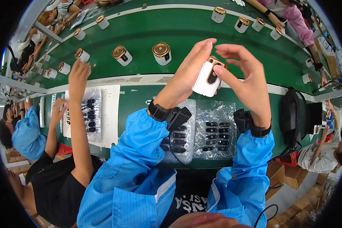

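Note:
A white cylindrical device (203,80) with a shiny gold top and a black oval front panel is held tilted between my hands above the table's near side. My left hand (186,74) supports it from the left, palm against its side and fingers stretched past the gold end. From the right, my right hand (247,74) presses its thumb on the upper part of the black panel; its fingers arch beyond the device, partly hidden. Below my hands, small black oval parts (217,136) lie in rows on clear plastic bags (231,108).
Similar white-and-gold devices (162,53) stand along the green belt (201,34). At left, a co-worker's hand (79,72) touches one. A white sheet (111,110) carries more black parts. A black mesh bag (293,117) sits at right; cardboard boxes (288,174) stand below.

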### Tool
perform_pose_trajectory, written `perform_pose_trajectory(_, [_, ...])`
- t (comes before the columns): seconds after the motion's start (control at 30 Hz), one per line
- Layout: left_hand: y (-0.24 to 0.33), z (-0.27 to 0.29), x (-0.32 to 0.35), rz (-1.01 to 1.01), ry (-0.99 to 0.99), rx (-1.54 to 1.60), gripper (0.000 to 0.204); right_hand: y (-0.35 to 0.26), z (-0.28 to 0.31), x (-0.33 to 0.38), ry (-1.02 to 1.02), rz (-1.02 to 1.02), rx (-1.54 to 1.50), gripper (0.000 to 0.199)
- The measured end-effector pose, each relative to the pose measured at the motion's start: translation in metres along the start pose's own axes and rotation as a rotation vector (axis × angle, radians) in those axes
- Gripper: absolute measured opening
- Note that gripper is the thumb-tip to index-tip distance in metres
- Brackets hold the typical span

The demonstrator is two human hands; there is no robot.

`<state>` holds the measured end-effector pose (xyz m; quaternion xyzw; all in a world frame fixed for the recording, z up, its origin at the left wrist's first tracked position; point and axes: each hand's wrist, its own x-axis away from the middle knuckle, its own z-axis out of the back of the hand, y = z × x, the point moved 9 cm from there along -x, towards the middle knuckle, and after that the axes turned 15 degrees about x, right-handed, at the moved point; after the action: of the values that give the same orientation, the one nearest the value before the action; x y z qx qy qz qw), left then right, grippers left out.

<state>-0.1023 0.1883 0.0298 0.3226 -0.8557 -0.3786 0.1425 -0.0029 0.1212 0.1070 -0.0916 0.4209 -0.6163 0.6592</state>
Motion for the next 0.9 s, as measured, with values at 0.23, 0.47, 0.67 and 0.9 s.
perform_pose_trajectory(0.23, [-0.004, -0.004, -0.002, 0.028, -0.051, 0.012, 0.064, 0.023, -0.024, 0.002, -0.269, -0.194, -0.447, 0.039])
perform_pose_trajectory(0.47, [0.011, -0.010, 0.001, -0.192, -0.093, -0.331, 0.057, 0.042, -0.006, -0.001, -0.079, -0.216, -0.448, 0.038])
perform_pose_trajectory(0.67, [0.014, -0.014, 0.004, -0.193, -0.144, -0.405, 0.059, 0.039, -0.002, -0.002, -0.073, -0.204, -0.393, 0.037])
perform_pose_trajectory(0.9, [0.009, -0.016, 0.004, -0.172, -0.167, -0.313, 0.064, 0.033, 0.004, 0.001, -0.018, -0.153, -0.416, 0.036])
